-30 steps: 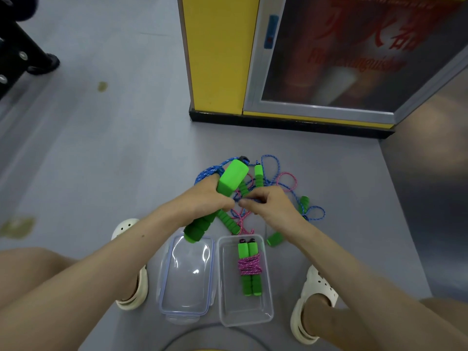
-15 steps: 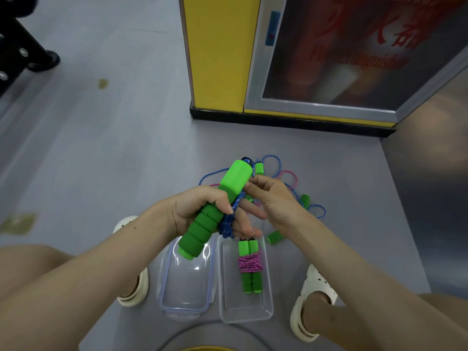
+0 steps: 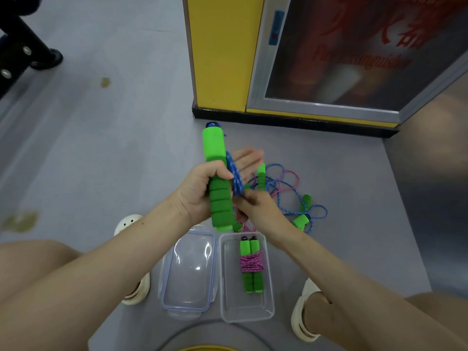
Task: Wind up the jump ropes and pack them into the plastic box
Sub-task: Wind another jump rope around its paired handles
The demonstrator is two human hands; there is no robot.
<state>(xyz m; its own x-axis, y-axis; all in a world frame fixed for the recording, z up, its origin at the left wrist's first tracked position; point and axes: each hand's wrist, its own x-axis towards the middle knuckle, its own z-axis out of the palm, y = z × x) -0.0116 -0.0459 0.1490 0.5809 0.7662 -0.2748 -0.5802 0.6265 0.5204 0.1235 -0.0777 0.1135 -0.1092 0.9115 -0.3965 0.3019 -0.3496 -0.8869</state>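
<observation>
The only writing is on the glass cabinet door (image 3: 354, 51) in the upper right of the frame: large red Chinese characters, too blurred to read, and under them red Latin letters that seem to say "Fire Extinguisher", with the middle of the words smeared. A yellow panel (image 3: 222, 51) stands just left of that door. In the middle of the frame the left hand (image 3: 200, 188) holds a green foam handle (image 3: 214, 148) upright, thumb curled over its front, while the fingers (image 3: 249, 158) stretch out straight behind it. The blue rope (image 3: 235, 178) runs down across those fingers, beside the handle. The right hand (image 3: 255, 206) sits just below and right of it, fingers bent in and pinching the blue rope near its lower end. To the right of the hands, loose ropes (image 3: 286, 188) with blue and pink cord and green handles lie tangled on the grey floor (image 3: 114, 148). In the lower centre the clear plastic box (image 3: 268, 307) stands open on the floor; inside it lies a wound rope (image 3: 250, 264), two green handles side by side bound with pink cord. The clear lid (image 3: 187, 295) lies just left of the box. A white shoe (image 3: 301, 323) shows at the lower right.
</observation>
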